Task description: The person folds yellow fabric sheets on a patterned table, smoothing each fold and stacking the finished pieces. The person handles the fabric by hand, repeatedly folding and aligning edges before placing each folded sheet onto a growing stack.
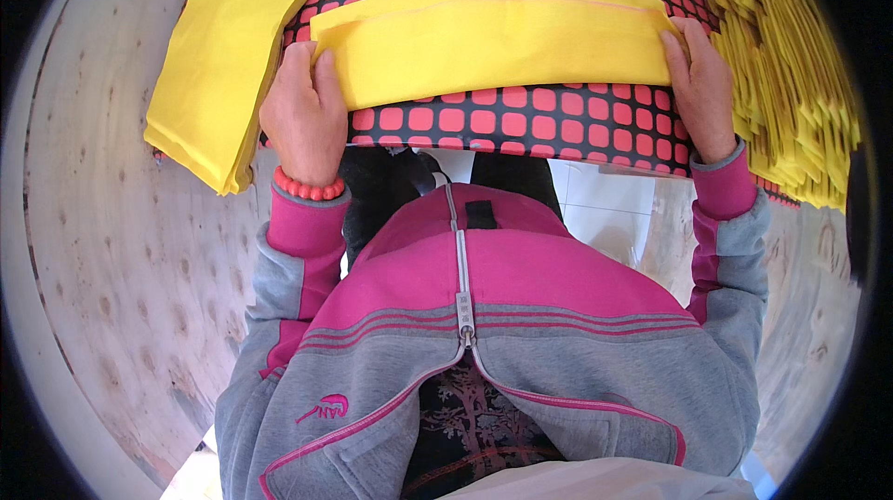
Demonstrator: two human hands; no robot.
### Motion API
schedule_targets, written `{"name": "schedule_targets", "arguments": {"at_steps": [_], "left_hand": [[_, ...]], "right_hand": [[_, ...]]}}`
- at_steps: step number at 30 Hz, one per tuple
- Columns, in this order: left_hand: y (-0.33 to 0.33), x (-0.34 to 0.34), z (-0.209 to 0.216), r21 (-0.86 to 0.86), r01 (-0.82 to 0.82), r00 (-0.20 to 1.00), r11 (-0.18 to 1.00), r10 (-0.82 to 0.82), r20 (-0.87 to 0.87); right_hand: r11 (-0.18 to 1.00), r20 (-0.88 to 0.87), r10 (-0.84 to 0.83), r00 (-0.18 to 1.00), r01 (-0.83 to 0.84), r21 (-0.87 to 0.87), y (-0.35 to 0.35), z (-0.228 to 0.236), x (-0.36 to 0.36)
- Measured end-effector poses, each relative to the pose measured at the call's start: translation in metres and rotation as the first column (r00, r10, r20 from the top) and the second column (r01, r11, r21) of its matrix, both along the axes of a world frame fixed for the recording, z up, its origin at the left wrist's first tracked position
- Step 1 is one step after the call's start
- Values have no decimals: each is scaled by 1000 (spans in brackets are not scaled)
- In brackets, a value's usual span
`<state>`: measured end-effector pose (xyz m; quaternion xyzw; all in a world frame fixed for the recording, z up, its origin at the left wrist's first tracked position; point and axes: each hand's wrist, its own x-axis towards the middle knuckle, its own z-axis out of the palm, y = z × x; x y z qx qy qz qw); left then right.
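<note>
A long folded strip of yellow cloth [502, 40] lies across the table in front of me, its long sides running left to right. My left hand [305, 114], with a red bead bracelet at the wrist, grips the strip's left end, thumb on top. At the other end my right hand [699, 81] pinches the right edge, the thumb on top and the fingers partly hidden behind the cloth. A faint seam or fold line runs along the strip near its far edge.
Flat layered yellow cloth [219, 53] hangs over the table's left front corner. On the right, a tall pile of folded yellow pieces [791, 72] reaches the edge. The table cover [521, 119] is black with red squares. Wooden boards [121, 249] stand on the left side.
</note>
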<state>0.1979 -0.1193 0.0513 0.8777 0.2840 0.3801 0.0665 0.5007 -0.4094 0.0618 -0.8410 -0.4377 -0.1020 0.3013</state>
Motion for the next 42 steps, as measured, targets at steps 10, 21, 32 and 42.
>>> {"name": "schedule_targets", "arguments": {"at_steps": [10,21,32,42], "left_hand": [[2,-1,0,-19,-113,990,993,111,-89],[-66,55,23,100,502,850,859,-469,-240],[-93,116,1,80,579,803,811,-551,-227],[-87,120,-4,11,566,789,824,-538,-297]], "right_hand": [[1000,119,6,993,-7,5,5,-2,2],[999,125,-34,992,34,2,4,-4,1],[1000,67,-22,998,23,-11,4,-6,5],[992,292,-113,950,123,-16,2,-1,-4]]}}
